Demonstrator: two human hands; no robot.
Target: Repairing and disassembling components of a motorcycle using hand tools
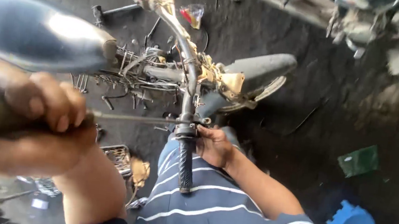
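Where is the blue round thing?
In the head view, the blue round thing lies on the dark floor at lower right, just below a green flat piece.

A long screwdriver with a dark handle lies level, shaft pointing toward 3 o'clock, tip at the clamp above the black ribbed handlebar grip.

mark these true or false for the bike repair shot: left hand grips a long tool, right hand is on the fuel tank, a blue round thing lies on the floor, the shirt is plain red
1. The left hand grips a long tool: true.
2. The right hand is on the fuel tank: false, it rests by the handlebar, just above the grip.
3. A blue round thing lies on the floor: true.
4. The shirt is plain red: false, it is blue with white stripes.
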